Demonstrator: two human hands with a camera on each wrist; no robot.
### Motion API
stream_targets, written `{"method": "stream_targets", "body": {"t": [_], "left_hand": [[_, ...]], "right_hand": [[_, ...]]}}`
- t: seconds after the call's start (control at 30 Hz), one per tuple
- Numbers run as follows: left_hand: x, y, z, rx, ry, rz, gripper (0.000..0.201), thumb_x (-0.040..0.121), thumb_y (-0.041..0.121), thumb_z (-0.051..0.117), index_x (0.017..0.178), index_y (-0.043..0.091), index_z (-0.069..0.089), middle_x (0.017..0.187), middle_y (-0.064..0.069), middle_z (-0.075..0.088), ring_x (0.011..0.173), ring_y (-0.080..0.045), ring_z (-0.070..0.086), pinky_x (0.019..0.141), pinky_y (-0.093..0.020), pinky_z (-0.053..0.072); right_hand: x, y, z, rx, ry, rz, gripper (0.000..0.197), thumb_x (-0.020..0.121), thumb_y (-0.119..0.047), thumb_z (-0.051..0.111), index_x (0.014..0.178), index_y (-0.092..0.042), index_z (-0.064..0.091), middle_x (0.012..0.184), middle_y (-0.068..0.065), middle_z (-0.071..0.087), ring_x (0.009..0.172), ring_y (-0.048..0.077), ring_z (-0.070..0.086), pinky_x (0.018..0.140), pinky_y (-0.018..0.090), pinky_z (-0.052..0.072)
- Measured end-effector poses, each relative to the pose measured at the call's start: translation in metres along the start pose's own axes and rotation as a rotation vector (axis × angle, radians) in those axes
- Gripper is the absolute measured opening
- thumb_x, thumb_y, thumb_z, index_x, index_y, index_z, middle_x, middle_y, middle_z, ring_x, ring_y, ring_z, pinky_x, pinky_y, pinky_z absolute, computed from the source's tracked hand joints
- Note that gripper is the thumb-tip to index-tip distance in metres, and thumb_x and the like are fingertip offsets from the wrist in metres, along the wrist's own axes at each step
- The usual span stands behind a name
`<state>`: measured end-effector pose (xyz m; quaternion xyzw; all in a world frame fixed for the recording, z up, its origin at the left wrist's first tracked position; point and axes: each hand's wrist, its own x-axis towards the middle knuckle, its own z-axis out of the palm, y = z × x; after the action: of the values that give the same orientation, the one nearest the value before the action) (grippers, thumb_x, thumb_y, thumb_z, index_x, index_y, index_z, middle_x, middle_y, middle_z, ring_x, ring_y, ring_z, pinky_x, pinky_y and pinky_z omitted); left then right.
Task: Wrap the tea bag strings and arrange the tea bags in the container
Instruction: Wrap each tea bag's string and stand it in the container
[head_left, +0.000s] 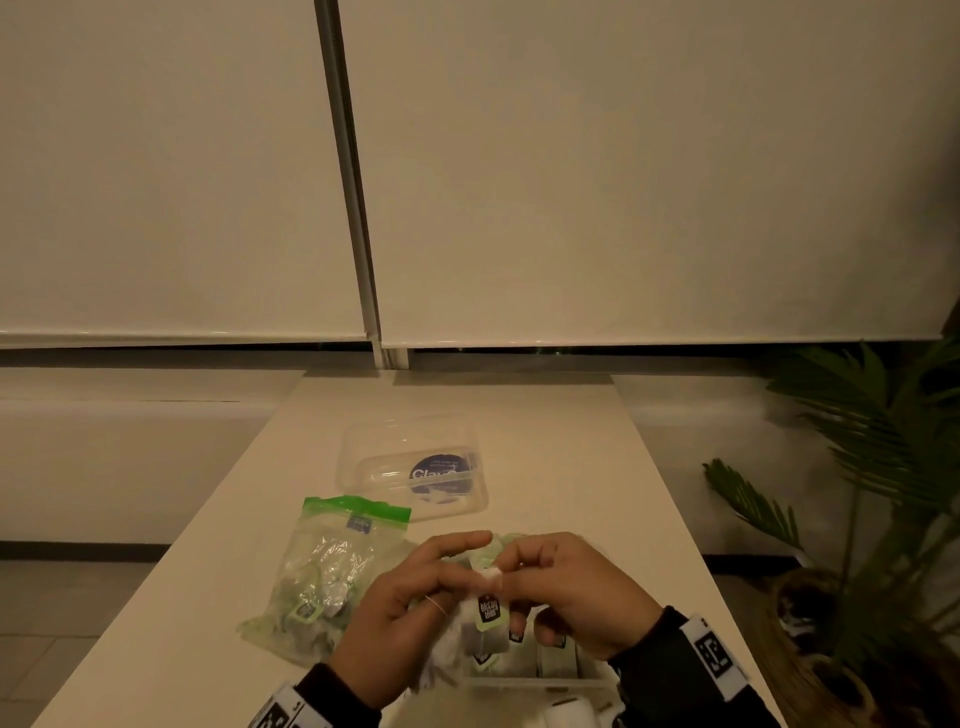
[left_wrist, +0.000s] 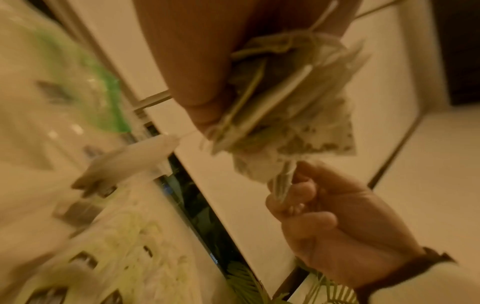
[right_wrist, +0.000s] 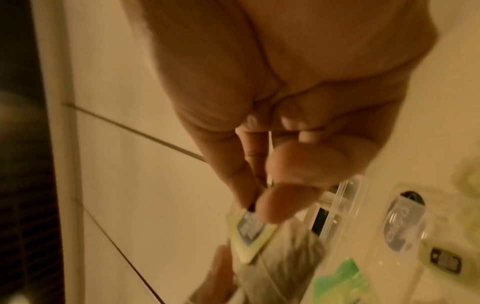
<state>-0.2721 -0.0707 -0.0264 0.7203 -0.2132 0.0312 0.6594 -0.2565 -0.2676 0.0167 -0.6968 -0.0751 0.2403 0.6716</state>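
Two hands met above the table (head_left: 571, 467): the left hand (head_left: 400, 613) gripped one tea bag (head_left: 480, 636), the right hand (head_left: 576, 592) pinched its tag (head_left: 488, 609). Beyond lay one zip bag (head_left: 324, 566) and one clear lid (head_left: 413, 467).

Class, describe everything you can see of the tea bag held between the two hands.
The tea bag is pale, thin mesh with dark flecks of leaf inside, crumpled, held above the table. A thin string loops around it to a green-edged paper tag with a dark label. The left hand grips the bag; the right hand pinches the tag.
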Motion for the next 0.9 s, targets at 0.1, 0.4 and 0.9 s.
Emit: {"method": "stream_targets", "body": {"t": [0.1,0.4,0.9], "left_hand": [[-0.004,-0.004,0.003,-0.277,0.101,-0.257,0.053,0.079,0.018,0.064,0.131,0.024,0.055,0.117,-0.011,0.070,0.113,-0.027,0.064,0.098,-0.044,0.047],[-0.016,-0.035,0.010,0.144,0.143,-0.444,0.013,0.081,0.022,0.064,0.072,0.023,0.073,0.076,0.003,0.074,0.071,-0.003,0.064,0.069,-0.017,0.047],[-0.021,-0.014,-0.019,0.015,0.441,-0.374,0.023,0.094,0.001,0.057,0.098,0.017,0.073,0.069,-0.008,0.071,0.066,-0.008,0.061,0.079,-0.030,0.045]], "right_hand": [[0.006,0.003,0.003,-0.056,0.088,-0.062,0.010,0.089,-0.006,0.065,0.079,-0.008,0.065,0.068,0.001,0.062,0.054,0.016,0.058,0.040,0.023,0.040],[0.037,0.031,0.018,-0.488,0.173,-0.059,0.012,0.085,-0.011,0.064,0.080,-0.021,0.060,0.074,-0.004,0.057,0.053,0.013,0.060,0.045,0.025,0.047],[0.170,0.037,0.003,-1.182,0.073,0.122,0.018,0.082,-0.020,0.070,0.100,-0.017,0.072,0.113,0.006,0.064,0.100,0.021,0.061,0.083,0.029,0.049]]}}
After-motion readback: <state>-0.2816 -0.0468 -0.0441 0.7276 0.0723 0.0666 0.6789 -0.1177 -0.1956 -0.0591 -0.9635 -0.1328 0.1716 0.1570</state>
